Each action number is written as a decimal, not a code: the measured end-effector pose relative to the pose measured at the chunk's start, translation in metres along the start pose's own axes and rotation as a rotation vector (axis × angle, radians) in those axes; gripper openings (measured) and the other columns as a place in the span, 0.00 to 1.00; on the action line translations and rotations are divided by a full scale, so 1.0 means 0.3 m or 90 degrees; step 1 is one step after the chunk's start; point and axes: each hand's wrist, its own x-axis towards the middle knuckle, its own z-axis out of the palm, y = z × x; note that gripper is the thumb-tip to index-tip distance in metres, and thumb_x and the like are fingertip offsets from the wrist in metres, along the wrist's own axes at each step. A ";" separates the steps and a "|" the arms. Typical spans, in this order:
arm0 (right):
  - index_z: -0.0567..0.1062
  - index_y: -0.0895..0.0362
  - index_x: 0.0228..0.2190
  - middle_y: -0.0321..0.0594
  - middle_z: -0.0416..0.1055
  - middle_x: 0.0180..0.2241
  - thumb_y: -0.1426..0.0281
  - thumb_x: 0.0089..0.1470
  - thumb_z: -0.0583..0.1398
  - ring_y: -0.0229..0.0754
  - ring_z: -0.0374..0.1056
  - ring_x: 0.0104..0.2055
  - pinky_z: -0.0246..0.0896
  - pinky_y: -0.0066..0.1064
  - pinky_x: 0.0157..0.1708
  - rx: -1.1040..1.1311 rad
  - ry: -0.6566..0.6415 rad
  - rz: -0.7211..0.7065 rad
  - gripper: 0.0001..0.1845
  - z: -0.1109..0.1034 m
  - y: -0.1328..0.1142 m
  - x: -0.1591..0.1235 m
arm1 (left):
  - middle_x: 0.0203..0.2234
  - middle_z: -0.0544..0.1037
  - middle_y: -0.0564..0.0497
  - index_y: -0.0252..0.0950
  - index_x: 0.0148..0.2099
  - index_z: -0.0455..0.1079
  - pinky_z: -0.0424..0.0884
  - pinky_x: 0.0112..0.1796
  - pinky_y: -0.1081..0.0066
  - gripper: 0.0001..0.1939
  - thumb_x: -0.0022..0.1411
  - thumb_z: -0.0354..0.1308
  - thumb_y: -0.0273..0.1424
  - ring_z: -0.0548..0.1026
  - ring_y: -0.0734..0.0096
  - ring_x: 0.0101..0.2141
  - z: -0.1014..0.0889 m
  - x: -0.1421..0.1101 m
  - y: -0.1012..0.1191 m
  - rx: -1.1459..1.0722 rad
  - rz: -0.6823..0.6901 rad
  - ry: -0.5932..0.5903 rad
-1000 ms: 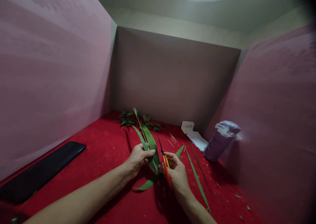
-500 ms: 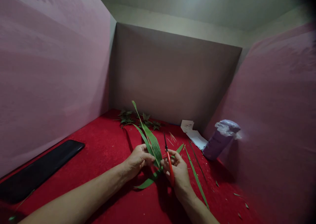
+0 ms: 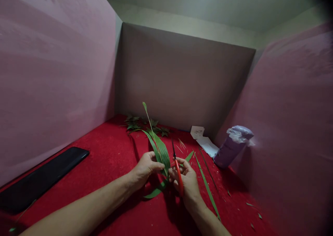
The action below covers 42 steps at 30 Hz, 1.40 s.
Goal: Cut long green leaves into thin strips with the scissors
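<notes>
My left hand (image 3: pixel 146 167) pinches a long green leaf (image 3: pixel 160 148) that stands up from between both hands, its thin tip pointing up and back. My right hand (image 3: pixel 187 181) is closed around red-handled scissors (image 3: pixel 177 170), blades pointing away from me beside the leaf, and its fingertips also touch the leaf's lower part. Both hands hover just over the red cloth (image 3: pixel 111 153).
A black flat object (image 3: pixel 39 178) lies at the left. A pile of dark leaves (image 3: pixel 145 124) sits by the back wall. White paper slips (image 3: pixel 204 140) and a purple wrapped container (image 3: pixel 231 146) are at the right. Loose green strips (image 3: pixel 206 185) and scraps lie near my right hand. Pink walls enclose the sides.
The leaf has been raised and stands more upright. The scissors swung from a leftward tilt to nearly straight ahead, and both hands shifted slightly.
</notes>
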 end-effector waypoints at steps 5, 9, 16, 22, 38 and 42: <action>0.67 0.57 0.37 0.33 0.70 0.22 0.69 0.29 0.70 0.36 0.65 0.21 0.58 0.24 0.19 0.004 0.005 -0.024 0.29 -0.009 0.007 0.006 | 0.28 0.77 0.44 0.28 0.35 0.71 0.70 0.28 0.69 0.15 0.39 0.63 0.22 0.74 0.66 0.26 0.007 -0.016 0.002 0.018 -0.025 -0.021; 0.68 0.57 0.37 0.32 0.69 0.21 0.71 0.29 0.70 0.35 0.63 0.20 0.57 0.23 0.19 0.014 -0.028 -0.032 0.29 -0.012 0.008 0.007 | 0.28 0.76 0.45 0.29 0.38 0.71 0.68 0.23 0.74 0.17 0.41 0.64 0.26 0.73 0.70 0.24 0.006 -0.023 0.001 0.079 -0.041 -0.052; 0.69 0.57 0.36 0.30 0.67 0.20 0.71 0.30 0.69 0.32 0.59 0.17 0.50 0.21 0.15 0.027 -0.001 -0.039 0.27 -0.011 0.001 0.006 | 0.22 0.75 0.47 0.29 0.34 0.70 0.67 0.23 0.75 0.14 0.48 0.60 0.34 0.71 0.74 0.19 0.006 -0.017 0.004 0.129 -0.073 -0.028; 0.68 0.57 0.37 0.32 0.69 0.21 0.71 0.30 0.70 0.34 0.62 0.19 0.56 0.23 0.18 0.051 -0.023 -0.033 0.28 -0.015 0.001 0.008 | 0.17 0.71 0.52 0.30 0.33 0.67 0.65 0.21 0.75 0.13 0.49 0.59 0.36 0.68 0.76 0.16 0.016 -0.015 0.004 0.191 -0.079 -0.005; 0.67 0.55 0.37 0.29 0.67 0.19 0.72 0.31 0.69 0.31 0.58 0.18 0.51 0.19 0.15 0.050 -0.029 -0.037 0.27 -0.017 0.009 0.005 | 0.29 0.70 0.46 0.36 0.32 0.71 0.60 0.36 0.66 0.07 0.57 0.51 0.27 0.62 0.65 0.35 0.032 -0.061 0.015 0.805 0.508 -0.007; 0.67 0.56 0.37 0.30 0.68 0.21 0.71 0.32 0.69 0.32 0.59 0.18 0.53 0.21 0.16 0.032 -0.036 -0.053 0.27 -0.014 0.006 -0.001 | 0.27 0.69 0.47 0.35 0.30 0.69 0.59 0.35 0.66 0.07 0.58 0.51 0.27 0.62 0.66 0.34 0.028 -0.057 0.016 0.827 0.507 0.004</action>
